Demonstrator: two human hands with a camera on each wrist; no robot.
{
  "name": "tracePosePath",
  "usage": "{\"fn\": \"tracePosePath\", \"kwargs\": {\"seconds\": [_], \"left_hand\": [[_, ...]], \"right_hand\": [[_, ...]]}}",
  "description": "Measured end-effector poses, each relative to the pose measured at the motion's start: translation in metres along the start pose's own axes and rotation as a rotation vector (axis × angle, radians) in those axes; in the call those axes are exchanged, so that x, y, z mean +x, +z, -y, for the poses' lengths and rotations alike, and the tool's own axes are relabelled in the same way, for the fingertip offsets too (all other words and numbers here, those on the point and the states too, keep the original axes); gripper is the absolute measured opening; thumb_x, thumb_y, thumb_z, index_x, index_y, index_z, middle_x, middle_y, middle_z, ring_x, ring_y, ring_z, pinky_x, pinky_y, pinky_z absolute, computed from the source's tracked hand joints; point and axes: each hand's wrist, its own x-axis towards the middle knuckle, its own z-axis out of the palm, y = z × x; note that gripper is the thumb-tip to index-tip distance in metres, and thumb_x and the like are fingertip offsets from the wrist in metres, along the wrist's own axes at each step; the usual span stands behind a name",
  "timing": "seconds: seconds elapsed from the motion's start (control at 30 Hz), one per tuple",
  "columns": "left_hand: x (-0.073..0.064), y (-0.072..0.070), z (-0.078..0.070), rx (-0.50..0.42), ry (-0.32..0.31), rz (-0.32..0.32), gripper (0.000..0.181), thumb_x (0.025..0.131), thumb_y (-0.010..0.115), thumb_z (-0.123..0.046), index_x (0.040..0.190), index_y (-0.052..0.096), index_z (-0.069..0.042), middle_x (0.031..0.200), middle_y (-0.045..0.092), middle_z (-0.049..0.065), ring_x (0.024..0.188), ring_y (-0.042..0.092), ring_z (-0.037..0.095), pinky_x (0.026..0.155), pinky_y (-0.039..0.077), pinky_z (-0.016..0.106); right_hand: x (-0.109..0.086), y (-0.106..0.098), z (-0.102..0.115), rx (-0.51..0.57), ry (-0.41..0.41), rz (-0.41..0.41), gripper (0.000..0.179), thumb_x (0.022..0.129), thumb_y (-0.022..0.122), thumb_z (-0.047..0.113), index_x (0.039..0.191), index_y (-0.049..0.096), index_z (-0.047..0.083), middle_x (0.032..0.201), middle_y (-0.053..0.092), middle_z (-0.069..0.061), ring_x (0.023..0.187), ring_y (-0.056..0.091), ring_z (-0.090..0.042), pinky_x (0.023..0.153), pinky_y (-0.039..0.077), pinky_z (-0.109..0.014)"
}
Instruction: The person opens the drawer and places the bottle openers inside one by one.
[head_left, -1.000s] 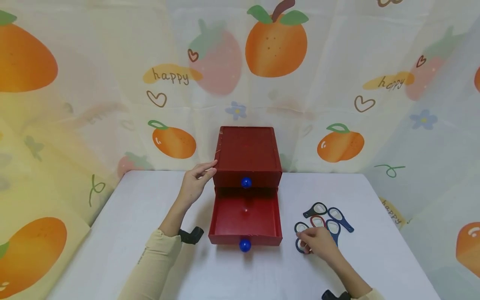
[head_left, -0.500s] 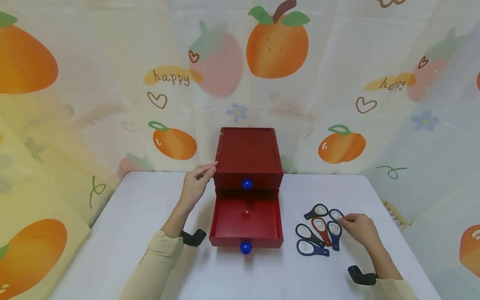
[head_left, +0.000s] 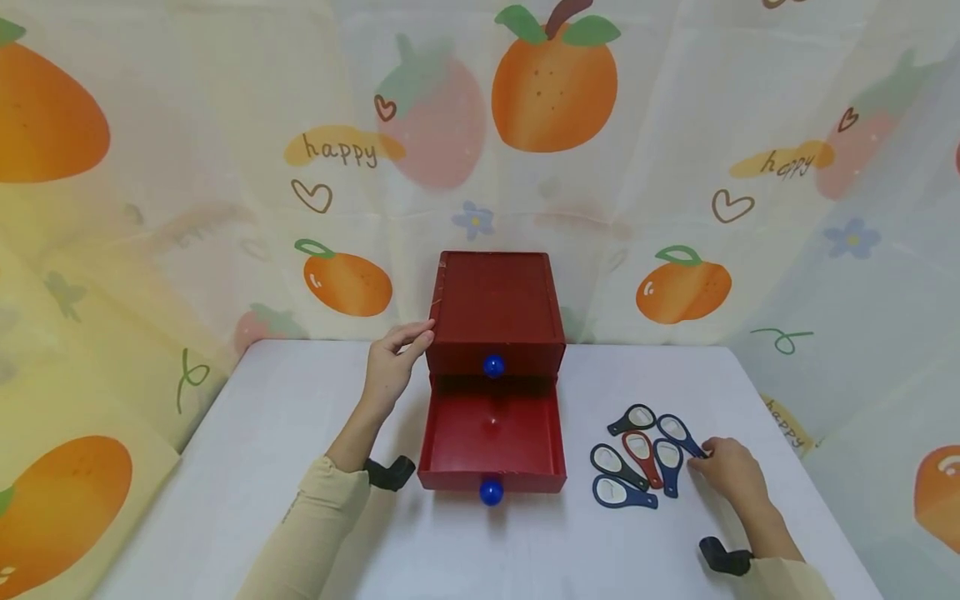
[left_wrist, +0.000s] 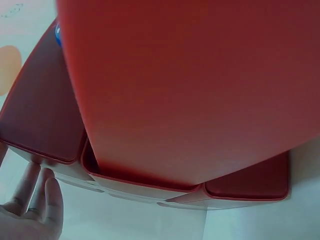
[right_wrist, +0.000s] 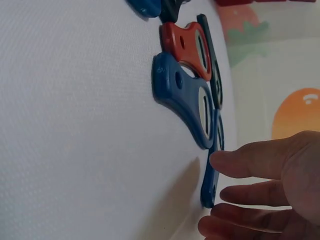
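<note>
Head view: a red drawer box [head_left: 495, 300] stands at the far middle of the white tabletop [head_left: 300, 392], its upper drawer closed and its lower drawer [head_left: 465, 450] drawn out toward the near side; each carries a blue knob [head_left: 493, 366]. The left hand [head_left: 388, 367] touches the box's left side with its fingertips. To the right lie 6 magnifiers: 2 dark, 1 red magnifier [head_left: 646, 463] and 3 blue. The right hand [head_left: 733, 471] is at the handle end of the rightmost blue magnifier [head_left: 680, 435].

Left wrist view: red surfaces fill most of the field; the left fingers [left_wrist: 53, 205] are extended and slightly apart.

Right wrist view: thumb [right_wrist: 247, 161] and fingers stand apart beside that blue handle; contact cannot be told.
</note>
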Motion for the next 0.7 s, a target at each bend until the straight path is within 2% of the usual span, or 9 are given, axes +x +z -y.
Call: {"fn": "tracePosePath", "kwargs": {"seconds": [0.2, 0.3, 0.43, 0.57, 0.7], "left_hand": [[-0.008, 0.000, -0.023, 0.025, -0.002, 0.014, 0.031, 0.095, 0.062, -0.011, 0.123, 0.065, 0.003, 0.124, 0.063, 0.022, 0.088, 0.058, -0.008, 0.079, 0.049, 0.012], [-0.004, -0.001, -0.015, 0.012, -0.027, 0.031, 0.032, 0.095, 0.062, -0.013, 0.125, 0.064, 0.000, 0.126, 0.063, 0.020, 0.091, 0.058, -0.002, 0.079, 0.048, 0.013], [0.004, -0.001, 0.004, -0.024, -0.057, 0.050, 0.035, 0.096, 0.062, -0.018, 0.128, 0.062, -0.006, 0.129, 0.063, 0.015, 0.098, 0.059, 0.003, 0.081, 0.049, 0.015], [0.005, -0.002, 0.009, -0.032, -0.051, 0.043, 0.036, 0.095, 0.063, -0.021, 0.129, 0.061, -0.008, 0.128, 0.063, 0.013, 0.101, 0.059, 0.004, 0.081, 0.050, 0.017], [0.004, -0.001, 0.010, -0.028, -0.036, 0.033, 0.034, 0.095, 0.064, -0.020, 0.126, 0.062, -0.006, 0.126, 0.063, 0.015, 0.099, 0.060, 0.004, 0.080, 0.051, 0.017]], "right_hand": [[0.004, 0.003, -0.003, -0.001, 0.028, 0.006, 0.043, 0.089, 0.064, 0.016, 0.114, 0.056, -0.019, 0.103, 0.062, -0.033, 0.091, 0.059, -0.042, 0.083, 0.050, -0.054], [0.007, 0.007, -0.005, 0.000, 0.032, -0.009, 0.041, 0.089, 0.063, 0.016, 0.112, 0.058, -0.018, 0.102, 0.063, -0.033, 0.089, 0.059, -0.041, 0.082, 0.050, -0.053], [0.012, 0.010, -0.008, 0.008, 0.036, -0.043, 0.038, 0.090, 0.062, 0.015, 0.110, 0.061, -0.017, 0.101, 0.065, -0.032, 0.089, 0.060, -0.041, 0.084, 0.050, -0.054], [0.016, 0.012, -0.010, 0.015, 0.028, -0.061, 0.033, 0.090, 0.061, 0.013, 0.106, 0.063, -0.016, 0.097, 0.066, -0.030, 0.085, 0.061, -0.038, 0.083, 0.050, -0.054], [0.017, 0.011, -0.011, 0.011, 0.007, -0.066, 0.031, 0.088, 0.062, 0.013, 0.102, 0.064, -0.015, 0.091, 0.067, -0.027, 0.078, 0.060, -0.032, 0.076, 0.051, -0.049]]}}
